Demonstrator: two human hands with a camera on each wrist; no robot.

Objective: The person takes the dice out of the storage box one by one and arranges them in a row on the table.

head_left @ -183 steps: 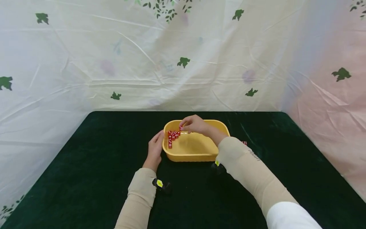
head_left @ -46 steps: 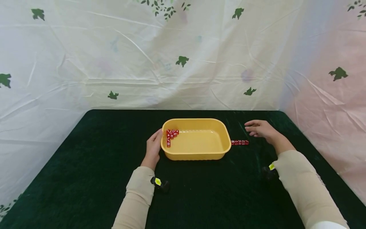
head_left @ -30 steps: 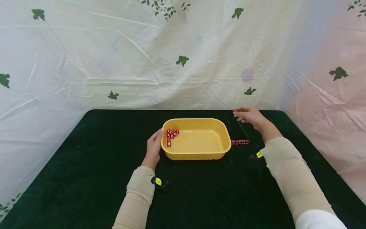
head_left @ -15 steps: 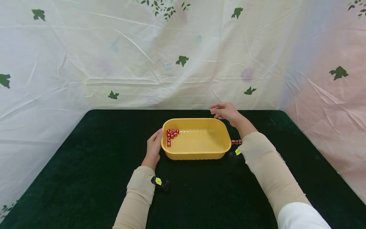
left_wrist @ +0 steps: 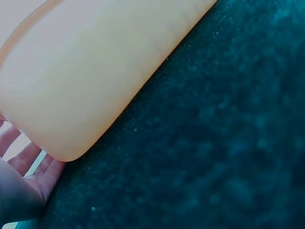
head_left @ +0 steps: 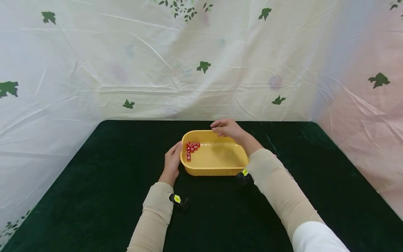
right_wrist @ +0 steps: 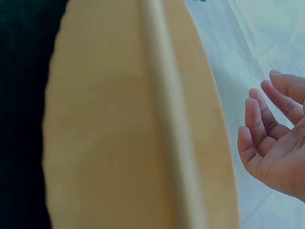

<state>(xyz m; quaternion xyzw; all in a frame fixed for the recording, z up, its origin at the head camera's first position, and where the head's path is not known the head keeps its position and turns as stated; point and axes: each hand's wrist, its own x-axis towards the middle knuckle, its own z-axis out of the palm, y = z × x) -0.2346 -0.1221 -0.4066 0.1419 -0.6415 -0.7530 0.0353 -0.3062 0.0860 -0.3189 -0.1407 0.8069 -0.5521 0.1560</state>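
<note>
My right hand [head_left: 228, 128] hangs over or just behind the far rim of the yellow tray [head_left: 217, 172], I can't tell which; its grip is slack, fingers softly bent, with no object showing between them, perhaps lifted so the wrist passes above the tray. My left hand [head_left: 171, 161] lies along the tray's left end, fingers fairly straight against the outer wall, which I take as bracing it against sliding rather than clutching it. Inside that end, the red dice [head_left: 192, 147] sit bunched, a short column running toward me; gathered there, they probably stay out of the way of the right hand's reach. The tray rests on the green worktop [head_left: 126, 157]. Past my right sleeve [head_left: 270, 168] peeks a speck of red, too hidden to identify.
</note>
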